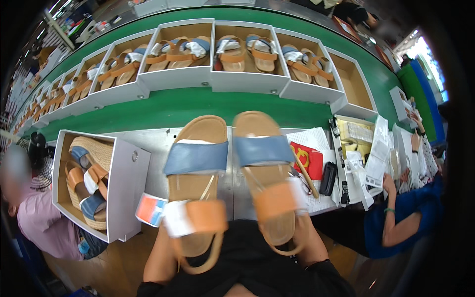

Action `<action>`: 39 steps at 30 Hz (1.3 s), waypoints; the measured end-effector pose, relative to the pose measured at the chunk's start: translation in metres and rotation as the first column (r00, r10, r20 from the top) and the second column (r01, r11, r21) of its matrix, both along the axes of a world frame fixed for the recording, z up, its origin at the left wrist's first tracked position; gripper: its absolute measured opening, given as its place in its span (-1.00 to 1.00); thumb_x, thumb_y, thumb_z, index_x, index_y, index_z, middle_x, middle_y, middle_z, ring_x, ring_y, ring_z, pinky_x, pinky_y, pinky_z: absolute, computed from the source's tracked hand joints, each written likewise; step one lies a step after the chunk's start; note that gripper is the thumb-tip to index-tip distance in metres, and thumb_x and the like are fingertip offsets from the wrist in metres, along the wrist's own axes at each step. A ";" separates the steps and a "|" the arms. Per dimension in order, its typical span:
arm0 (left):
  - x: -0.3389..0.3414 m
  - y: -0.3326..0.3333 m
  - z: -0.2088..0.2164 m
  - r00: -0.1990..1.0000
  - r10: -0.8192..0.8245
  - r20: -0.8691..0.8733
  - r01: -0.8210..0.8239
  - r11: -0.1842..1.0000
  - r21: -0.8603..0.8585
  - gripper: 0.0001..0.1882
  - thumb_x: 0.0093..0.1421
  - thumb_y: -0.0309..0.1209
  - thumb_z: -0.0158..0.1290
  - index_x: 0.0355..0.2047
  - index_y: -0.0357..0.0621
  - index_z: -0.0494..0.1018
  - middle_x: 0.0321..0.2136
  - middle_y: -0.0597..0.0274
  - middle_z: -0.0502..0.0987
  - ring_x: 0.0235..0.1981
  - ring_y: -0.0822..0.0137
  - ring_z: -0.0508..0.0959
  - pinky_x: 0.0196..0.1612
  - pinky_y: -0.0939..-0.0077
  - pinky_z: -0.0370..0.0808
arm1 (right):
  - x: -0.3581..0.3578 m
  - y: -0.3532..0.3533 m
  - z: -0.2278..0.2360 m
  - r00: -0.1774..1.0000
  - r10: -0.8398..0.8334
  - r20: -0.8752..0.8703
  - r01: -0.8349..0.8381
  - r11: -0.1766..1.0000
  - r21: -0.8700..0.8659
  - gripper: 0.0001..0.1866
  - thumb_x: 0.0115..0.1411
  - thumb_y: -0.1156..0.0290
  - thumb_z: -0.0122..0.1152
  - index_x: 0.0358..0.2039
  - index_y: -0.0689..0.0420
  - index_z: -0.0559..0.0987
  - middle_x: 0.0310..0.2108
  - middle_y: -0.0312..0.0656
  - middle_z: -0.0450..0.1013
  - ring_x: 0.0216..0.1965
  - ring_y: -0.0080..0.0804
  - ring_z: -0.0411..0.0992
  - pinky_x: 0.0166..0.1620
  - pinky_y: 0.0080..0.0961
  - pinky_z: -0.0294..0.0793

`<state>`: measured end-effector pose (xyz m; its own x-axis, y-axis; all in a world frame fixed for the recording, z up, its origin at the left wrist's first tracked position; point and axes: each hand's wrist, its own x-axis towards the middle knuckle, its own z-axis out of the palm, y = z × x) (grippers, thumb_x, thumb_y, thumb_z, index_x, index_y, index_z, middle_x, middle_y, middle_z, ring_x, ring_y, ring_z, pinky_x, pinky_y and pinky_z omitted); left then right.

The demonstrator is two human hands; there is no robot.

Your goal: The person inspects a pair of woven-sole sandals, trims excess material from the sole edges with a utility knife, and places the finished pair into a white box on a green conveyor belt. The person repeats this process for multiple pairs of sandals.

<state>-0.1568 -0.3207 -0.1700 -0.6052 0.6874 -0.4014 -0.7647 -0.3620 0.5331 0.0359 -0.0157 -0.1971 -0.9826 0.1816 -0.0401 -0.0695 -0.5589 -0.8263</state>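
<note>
I hold up two matching sandals side by side, soles toward me, each with a tan footbed, a blue front strap and an orange ankle strap. The left sandal [197, 188] has a white paper wad by its orange strap. The right sandal [267, 173] tilts slightly to the right. Both hands are hidden beneath the sandals. Only my left forearm [159, 255] and my right forearm [316, 242] show, rising from the lower edge to the heels.
An open white shoe box [126, 193] with a sandal pair lies on the metal table [153, 143] at left. Behind, a green conveyor [198, 106] carries several open boxes of sandals. Papers, a red packet [309, 161] and a black case [327, 178] lie right. People sit on both sides.
</note>
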 end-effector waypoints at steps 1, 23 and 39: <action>-0.006 0.008 -0.002 0.998 -0.028 -0.054 0.026 0.999 -0.028 -0.27 0.32 -0.09 0.02 0.37 -0.19 0.09 0.12 0.03 0.44 -0.03 0.26 0.58 -0.04 0.28 0.59 | -0.007 -0.002 0.024 0.991 -0.070 0.114 0.068 0.997 0.022 -0.29 0.40 0.20 0.02 0.41 0.21 0.01 0.26 -0.09 0.28 0.20 -0.35 0.33 0.22 -0.40 0.36; -0.031 0.038 0.097 0.545 -0.485 -0.684 0.023 0.824 -0.566 -0.39 0.32 -0.40 0.05 0.34 -0.31 0.20 0.11 -0.03 0.49 0.09 0.35 0.45 0.17 0.44 0.35 | -0.026 0.004 0.153 0.913 -0.270 0.306 -0.141 0.495 0.857 -0.42 0.35 0.34 0.06 0.33 0.27 0.27 -0.02 -0.07 0.39 0.00 -0.33 0.36 0.14 -0.44 0.28; -0.020 0.095 0.079 0.513 0.270 -0.815 -0.599 0.793 -0.114 -0.19 0.34 -0.50 0.04 0.46 -0.12 -0.16 -0.17 0.19 0.47 -0.15 0.45 0.40 -0.09 0.59 0.37 | -0.056 -0.021 0.082 0.446 -0.793 -0.414 0.727 0.051 0.685 -0.28 0.38 0.44 0.03 0.44 0.23 -0.07 0.00 -0.17 0.33 -0.07 -0.45 0.34 0.05 -0.53 0.32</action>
